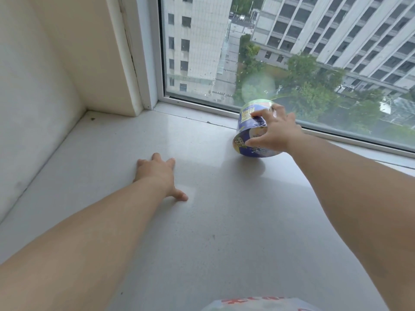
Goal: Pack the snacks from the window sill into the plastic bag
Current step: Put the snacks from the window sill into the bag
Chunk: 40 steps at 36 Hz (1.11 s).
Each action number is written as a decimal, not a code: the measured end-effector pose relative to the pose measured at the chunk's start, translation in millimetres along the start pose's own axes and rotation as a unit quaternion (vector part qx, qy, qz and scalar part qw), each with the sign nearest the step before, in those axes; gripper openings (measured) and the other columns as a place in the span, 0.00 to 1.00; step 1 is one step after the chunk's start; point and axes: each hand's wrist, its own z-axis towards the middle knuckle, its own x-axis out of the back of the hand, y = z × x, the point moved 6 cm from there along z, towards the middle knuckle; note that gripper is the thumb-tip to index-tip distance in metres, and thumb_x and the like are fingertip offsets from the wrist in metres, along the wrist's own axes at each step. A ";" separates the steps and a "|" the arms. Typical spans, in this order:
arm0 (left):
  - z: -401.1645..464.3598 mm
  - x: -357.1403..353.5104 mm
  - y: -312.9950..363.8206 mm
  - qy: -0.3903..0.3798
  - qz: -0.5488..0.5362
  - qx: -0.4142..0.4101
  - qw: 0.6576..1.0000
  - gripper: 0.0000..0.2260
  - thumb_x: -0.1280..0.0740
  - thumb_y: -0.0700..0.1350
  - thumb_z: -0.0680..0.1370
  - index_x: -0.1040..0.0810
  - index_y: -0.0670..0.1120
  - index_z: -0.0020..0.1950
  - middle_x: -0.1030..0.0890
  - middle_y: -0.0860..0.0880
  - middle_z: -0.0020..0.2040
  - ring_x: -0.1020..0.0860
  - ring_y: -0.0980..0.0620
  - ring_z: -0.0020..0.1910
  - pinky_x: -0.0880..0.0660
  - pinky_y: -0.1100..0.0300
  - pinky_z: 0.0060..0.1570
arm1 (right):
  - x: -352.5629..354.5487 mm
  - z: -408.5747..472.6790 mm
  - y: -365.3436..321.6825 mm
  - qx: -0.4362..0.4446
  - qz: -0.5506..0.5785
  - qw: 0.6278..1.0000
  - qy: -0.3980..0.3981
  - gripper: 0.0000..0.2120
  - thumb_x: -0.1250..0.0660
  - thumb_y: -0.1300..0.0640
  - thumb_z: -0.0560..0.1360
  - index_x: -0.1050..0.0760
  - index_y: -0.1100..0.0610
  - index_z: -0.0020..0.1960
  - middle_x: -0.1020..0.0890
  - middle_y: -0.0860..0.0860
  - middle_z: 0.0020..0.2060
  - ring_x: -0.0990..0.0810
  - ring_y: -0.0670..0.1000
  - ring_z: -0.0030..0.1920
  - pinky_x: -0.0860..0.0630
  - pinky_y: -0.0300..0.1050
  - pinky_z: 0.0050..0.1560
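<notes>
Gripping a blue and green snack tub (250,129), the right hand (275,132) reaches forward to the far side of the window sill (202,221). Fingers (259,113) of this hand are spread over the upper side of the tub, and the thumb presses on the round printed face turned toward the camera, so the hand is closed around the tub. The tub is tilted, with one edge touching the sill and its far end close to the window frame (202,106). Whether the far end touches the frame cannot be determined.

The left hand (157,173) lies palm down on the sill, well apart from the tub and to its left. Its fingers are extended and flat against the surface, thumb spread to the side; it holds nothing.

A plastic bag (260,305) with red print shows at the bottom edge of the view, near the person, between the two forearms. Only its top portion is visible. The tub is well apart from the bag, at the opposite side of the sill.

Behind the glass (292,52), buildings and trees are visible below.
</notes>
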 end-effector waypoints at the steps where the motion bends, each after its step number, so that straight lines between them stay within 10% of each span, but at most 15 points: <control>1: 0.0 0.3 0.2 -0.001 0.001 0.000 1.000 0.48 0.31 0.73 0.60 0.43 0.55 0.73 0.37 0.45 0.66 0.32 0.42 0.63 0.33 0.56 0.52 | 1.8 0.3 0.6 0.006 -0.009 1.000 0.003 0.37 0.27 0.39 0.63 0.39 0.37 0.68 0.50 0.49 0.74 0.45 0.61 0.69 0.38 0.57 0.66; 18: 2.6 1.2 1.3 0.009 0.013 0.002 1.000 0.46 0.30 0.72 0.60 0.41 0.54 0.71 0.36 0.45 0.64 0.30 0.43 0.60 0.35 0.56 0.46 | -16.2 -4.2 22.8 -0.094 0.232 0.963 -0.100 0.41 0.22 0.48 0.61 0.40 0.37 0.68 0.38 0.55 0.57 0.26 0.53 0.45 0.26 0.40 0.25; 28: -18.8 -8.4 -5.2 -0.047 -0.029 0.004 0.998 0.54 0.29 0.70 0.61 0.57 0.58 0.77 0.50 0.46 0.74 0.48 0.39 0.72 0.34 0.46 0.67 | -34.8 -68.6 -3.0 -0.104 0.218 0.968 -0.076 0.46 0.24 0.48 0.62 0.48 0.37 0.71 0.41 0.56 0.60 0.25 0.60 0.50 0.25 0.49 0.55; 32: -52.5 -27.3 -10.8 -0.133 -0.085 0.010 0.987 0.52 0.30 0.68 0.65 0.61 0.58 0.76 0.61 0.45 0.77 0.56 0.40 0.76 0.47 0.49 0.72 | -41.1 -104.1 -12.9 -0.111 0.198 0.968 -0.109 0.49 0.26 0.48 0.62 0.53 0.38 0.73 0.41 0.56 0.62 0.23 0.58 0.49 0.23 0.50 0.52; 40: -157.0 -16.1 -15.2 -0.144 -0.400 -0.006 0.905 0.30 0.37 0.60 0.76 0.40 0.53 0.75 0.38 0.50 0.74 0.35 0.46 0.70 0.32 0.50 0.62 | 4.5 -172.7 -26.6 -0.171 0.232 0.951 -0.111 0.55 0.26 0.45 0.62 0.62 0.42 0.75 0.39 0.58 0.65 0.32 0.53 0.44 0.30 0.44 0.39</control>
